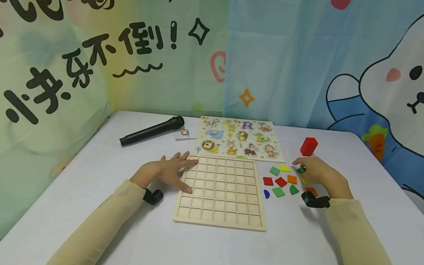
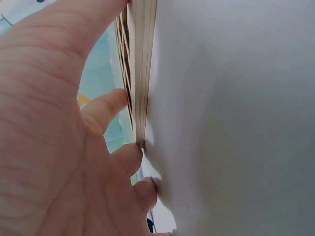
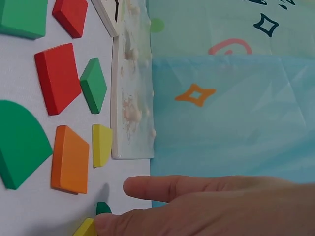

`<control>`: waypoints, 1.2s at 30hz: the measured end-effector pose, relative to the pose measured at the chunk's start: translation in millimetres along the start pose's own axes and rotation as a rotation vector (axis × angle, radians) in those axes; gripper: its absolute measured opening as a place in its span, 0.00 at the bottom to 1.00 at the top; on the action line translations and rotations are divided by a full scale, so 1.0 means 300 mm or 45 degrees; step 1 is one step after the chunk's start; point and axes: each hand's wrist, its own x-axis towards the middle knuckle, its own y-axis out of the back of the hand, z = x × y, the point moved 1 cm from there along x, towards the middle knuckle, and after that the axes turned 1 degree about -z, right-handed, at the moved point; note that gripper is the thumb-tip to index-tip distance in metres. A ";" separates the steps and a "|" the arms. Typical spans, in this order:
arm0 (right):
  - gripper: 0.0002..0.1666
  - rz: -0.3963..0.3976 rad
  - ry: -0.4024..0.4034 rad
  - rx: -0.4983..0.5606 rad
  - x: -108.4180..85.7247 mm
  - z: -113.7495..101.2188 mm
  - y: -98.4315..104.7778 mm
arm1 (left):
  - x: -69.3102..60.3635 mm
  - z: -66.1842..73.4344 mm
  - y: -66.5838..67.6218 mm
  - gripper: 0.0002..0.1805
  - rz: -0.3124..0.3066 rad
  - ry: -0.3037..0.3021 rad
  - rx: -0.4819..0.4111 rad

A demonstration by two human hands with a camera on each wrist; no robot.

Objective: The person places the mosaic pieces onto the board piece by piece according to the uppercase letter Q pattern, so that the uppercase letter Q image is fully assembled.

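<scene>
A wooden grid board (image 1: 225,192) lies flat in the middle of the table. My left hand (image 1: 167,170) spreads its fingers over the board's left edge; in the left wrist view the thumb (image 2: 74,29) and fingertips touch that edge (image 2: 140,73). To the right of the board, my right hand (image 1: 320,171) pinches a small dark green piece (image 1: 301,170) with its thumb, while the index finger (image 3: 162,187) points out straight. The thumb hides most of that green piece (image 3: 103,207), and the other fingers are hidden. Beneath the hand are a yellow piece (image 3: 86,228) and an orange piece (image 1: 311,191).
Several loose coloured pieces, including a red one (image 1: 268,181) and a green quarter circle (image 1: 294,190), lie between board and right hand. Behind stand an animal picture board (image 1: 239,139) and a red block (image 1: 308,146). A black microphone (image 1: 151,131) and a card (image 1: 185,134) lie back left.
</scene>
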 end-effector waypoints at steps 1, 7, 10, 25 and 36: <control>0.27 0.001 -0.005 0.005 0.002 0.002 0.000 | -0.001 0.001 0.001 0.58 0.002 -0.001 -0.002; 0.26 0.007 -0.057 0.014 0.005 0.013 0.000 | -0.002 0.008 0.002 0.57 0.011 0.000 -0.005; 0.27 -0.001 -0.106 0.024 0.001 0.018 0.001 | -0.001 0.013 0.003 0.58 0.008 0.009 0.000; 0.22 0.034 -0.111 0.004 0.021 0.018 -0.007 | -0.006 0.015 0.002 0.62 0.025 0.042 -0.081; 0.25 0.148 -0.076 -0.001 0.039 0.014 -0.011 | -0.007 0.009 -0.001 0.62 0.024 0.050 -0.060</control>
